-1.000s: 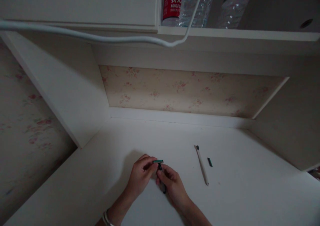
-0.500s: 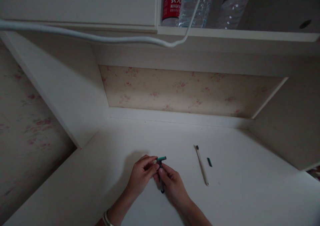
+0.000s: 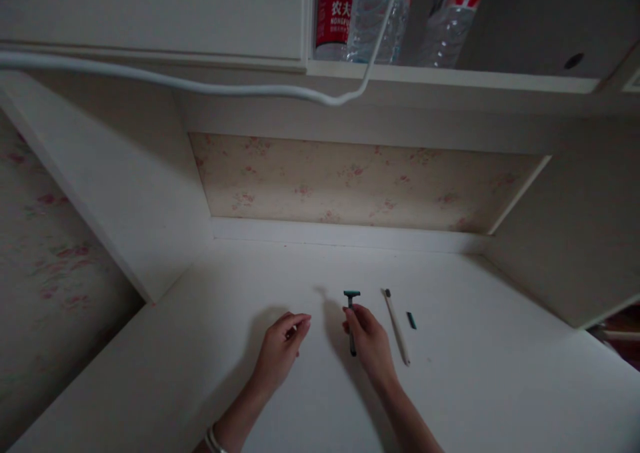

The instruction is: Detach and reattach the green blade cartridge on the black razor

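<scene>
A razor (image 3: 351, 306) with a teal head and dark handle is held in my right hand (image 3: 369, 341), head pointing away from me, just above the white desk (image 3: 310, 399). My left hand (image 3: 281, 349) rests on the desk to the left of it, fingers curled together; whether anything is pinched in them I cannot make out. A white toothbrush (image 3: 397, 326) lies right of my right hand. A small dark piece (image 3: 411, 320) lies just beyond the toothbrush.
Floral wallpaper (image 3: 350, 183) backs the desk recess. A shelf above holds water bottles (image 3: 333, 13), and a white cable (image 3: 200, 83) sags across below it. White side panels close in the desk on the left and right.
My right hand has carried the razor to the right, away from my left hand, which let go and stayed in place. The view shifted slightly.
</scene>
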A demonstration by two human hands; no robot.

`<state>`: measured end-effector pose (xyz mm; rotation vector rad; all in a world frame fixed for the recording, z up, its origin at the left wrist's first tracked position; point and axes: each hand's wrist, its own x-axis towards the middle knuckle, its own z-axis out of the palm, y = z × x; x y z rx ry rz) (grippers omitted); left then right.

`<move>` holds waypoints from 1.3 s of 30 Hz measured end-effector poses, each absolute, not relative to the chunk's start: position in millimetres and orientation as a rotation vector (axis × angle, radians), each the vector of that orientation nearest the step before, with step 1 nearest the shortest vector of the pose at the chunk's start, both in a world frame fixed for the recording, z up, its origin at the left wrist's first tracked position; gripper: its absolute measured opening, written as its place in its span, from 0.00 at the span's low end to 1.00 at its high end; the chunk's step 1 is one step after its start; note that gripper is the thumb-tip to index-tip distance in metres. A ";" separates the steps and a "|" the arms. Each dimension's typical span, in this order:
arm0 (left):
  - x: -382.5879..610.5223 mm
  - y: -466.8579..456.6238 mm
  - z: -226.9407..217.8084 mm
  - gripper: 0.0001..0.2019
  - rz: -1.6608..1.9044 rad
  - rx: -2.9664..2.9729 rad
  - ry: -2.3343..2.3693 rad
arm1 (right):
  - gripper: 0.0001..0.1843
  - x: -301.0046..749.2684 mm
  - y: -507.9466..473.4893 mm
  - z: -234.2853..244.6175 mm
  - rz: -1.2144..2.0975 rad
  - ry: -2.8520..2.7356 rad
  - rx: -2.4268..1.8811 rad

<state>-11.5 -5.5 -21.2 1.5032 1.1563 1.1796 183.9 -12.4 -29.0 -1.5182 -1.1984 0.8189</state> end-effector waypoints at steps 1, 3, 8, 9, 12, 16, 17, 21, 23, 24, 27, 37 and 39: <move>-11.2 -5.1 -22.3 0.20 1.171 1.514 1.161 | 0.23 193.0 -9.1 -28.2 0.708 -1.271 -1.634; -10.6 -4.1 -24.3 0.21 1.141 1.543 1.175 | 0.22 211.6 -3.3 -26.1 0.468 -1.441 -1.839; -8.8 -2.5 -28.8 0.21 1.049 1.636 1.200 | 0.17 246.1 5.6 -17.8 0.219 -1.623 -2.080; -8.4 -2.4 -29.4 0.21 1.035 1.658 1.200 | 0.17 250.1 7.0 -16.7 0.190 -1.643 -2.132; -7.5 -2.5 -30.9 0.20 1.003 1.719 1.197 | 0.18 259.3 11.9 -15.8 0.118 -1.680 -2.283; -7.7 -1.9 -32.7 0.20 0.985 1.765 1.189 | 0.17 271.3 17.1 -16.8 0.037 -1.710 -2.410; -8.0 -1.7 -33.0 0.20 0.982 1.772 1.191 | 0.17 275.0 17.4 -17.0 0.018 -1.716 -2.430; -8.6 -1.5 -32.7 0.20 0.984 1.786 1.201 | 0.18 292.9 15.1 -17.7 -0.038 -1.730 -2.494; -8.6 -1.7 -32.0 0.20 0.989 1.795 1.203 | 0.19 303.1 13.2 -17.9 -0.050 -1.730 -2.523; -8.6 -1.8 -31.8 0.20 0.990 1.798 1.204 | 0.19 308.2 12.3 -17.8 -0.053 -1.730 -2.536; -8.5 -1.7 -32.1 0.19 0.994 1.801 1.204 | 0.19 322.4 10.2 -17.1 -0.061 -1.720 -2.572; -8.2 0.0 -34.8 0.16 1.002 1.860 1.192 | 0.20 324.5 12.4 -18.8 -0.059 -1.709 -2.606; -8.8 0.2 -34.9 0.16 1.004 1.862 1.189 | 0.19 321.8 14.4 -19.1 -0.038 -1.698 -2.615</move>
